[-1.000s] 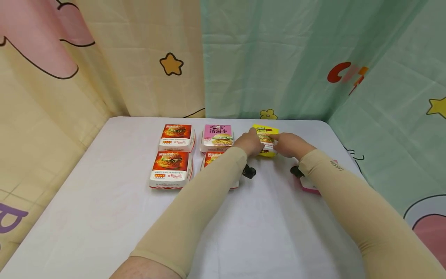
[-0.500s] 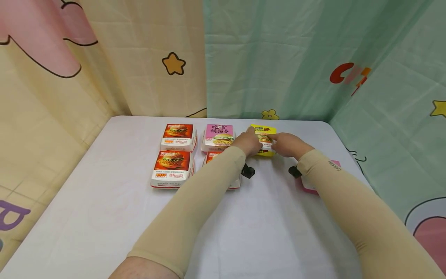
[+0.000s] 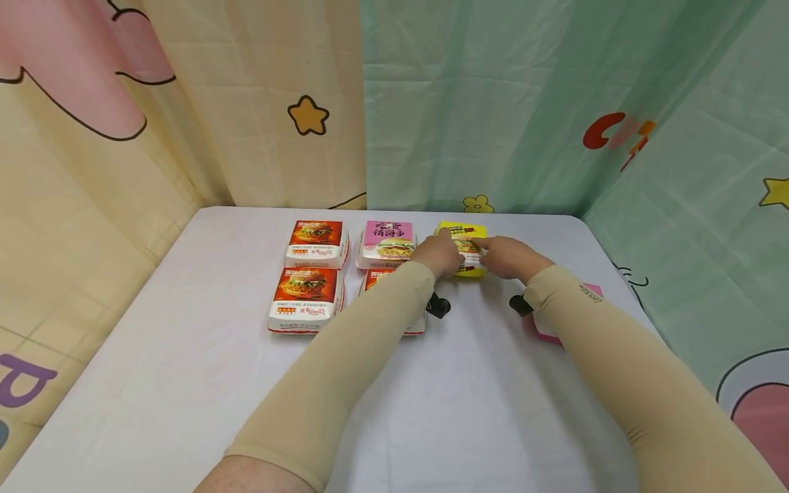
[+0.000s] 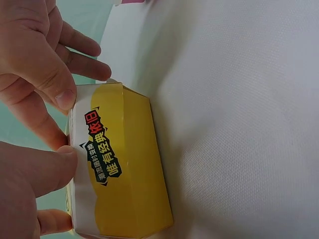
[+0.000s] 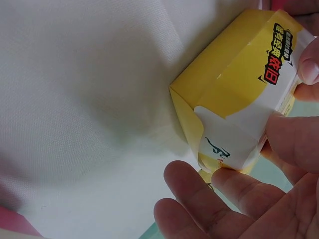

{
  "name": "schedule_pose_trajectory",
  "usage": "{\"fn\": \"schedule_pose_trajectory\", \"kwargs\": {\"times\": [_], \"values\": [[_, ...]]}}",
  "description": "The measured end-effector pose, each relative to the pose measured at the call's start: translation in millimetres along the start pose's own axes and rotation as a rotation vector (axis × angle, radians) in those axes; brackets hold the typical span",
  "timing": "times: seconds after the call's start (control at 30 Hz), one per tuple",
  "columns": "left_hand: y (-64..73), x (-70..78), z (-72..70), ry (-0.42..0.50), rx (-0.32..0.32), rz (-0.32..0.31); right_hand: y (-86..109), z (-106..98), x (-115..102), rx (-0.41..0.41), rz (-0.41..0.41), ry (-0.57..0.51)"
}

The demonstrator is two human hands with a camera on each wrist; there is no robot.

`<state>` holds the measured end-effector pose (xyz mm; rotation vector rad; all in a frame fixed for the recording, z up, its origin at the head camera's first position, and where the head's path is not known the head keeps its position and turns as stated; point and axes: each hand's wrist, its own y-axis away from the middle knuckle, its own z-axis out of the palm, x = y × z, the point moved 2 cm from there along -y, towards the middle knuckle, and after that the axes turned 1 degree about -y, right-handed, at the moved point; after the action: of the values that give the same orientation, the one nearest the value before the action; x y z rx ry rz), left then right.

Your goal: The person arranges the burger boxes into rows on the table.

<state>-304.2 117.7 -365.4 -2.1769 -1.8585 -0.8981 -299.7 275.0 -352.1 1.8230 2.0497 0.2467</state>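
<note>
The yellow box [image 3: 470,248] is held at the far part of the desk [image 3: 444,404], to the right of the pink-topped box [image 3: 386,245]. By the left hand [image 3: 439,255] it is pinched along its upper edge, with the thumb placed at the front. In the same way it is grasped by the right hand [image 3: 513,257], two fingers of which are spread beside the end. Red-and-white boxes [image 3: 306,298] are arranged farther left, one being partly covered by the left sleeve [image 3: 364,356]. Under the right forearm, a pink-edged box [image 3: 545,329] is mostly hidden.
</note>
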Motion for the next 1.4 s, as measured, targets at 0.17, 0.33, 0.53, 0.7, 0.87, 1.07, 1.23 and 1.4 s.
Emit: {"fn": "schedule_pose_trajectory", "kwargs": {"times": [0.17, 0.33, 0.53, 0.7, 0.87, 1.07, 1.23, 1.4], "values": [[6.0, 2.0, -1.1, -0.021, -0.003, -0.012, -0.3, 0.2, -0.7, 0.007, -0.017, 0.012], [6.8, 2.5, -0.9, -0.026, -0.003, -0.019, -0.3, 0.8, -1.3, 0.008, -0.022, 0.017], [7.5, 1.4, -0.4, -0.020, 0.008, -0.016, -1.3, 1.3, -1.9, 0.000, -0.010, 0.001], [9.3, 1.2, -1.5, -0.017, 0.015, -0.011, -1.4, 1.5, -2.5, -0.007, 0.006, -0.018], [9.3, 0.8, -1.5, -0.008, 0.013, -0.020, -0.6, 1.2, -3.8, -0.010, 0.016, -0.043], [8.8, 0.4, -1.2, -0.010, 0.016, -0.025, -1.3, 0.7, -4.4, -0.007, 0.013, -0.033], [10.6, -0.4, -1.6, 0.001, 0.025, -0.018, -2.3, 0.4, -4.5, -0.002, 0.015, -0.042], [12.1, -0.9, -2.0, 0.002, 0.036, -0.007, -3.3, 1.2, -4.5, 0.000, 0.011, -0.040]]}}
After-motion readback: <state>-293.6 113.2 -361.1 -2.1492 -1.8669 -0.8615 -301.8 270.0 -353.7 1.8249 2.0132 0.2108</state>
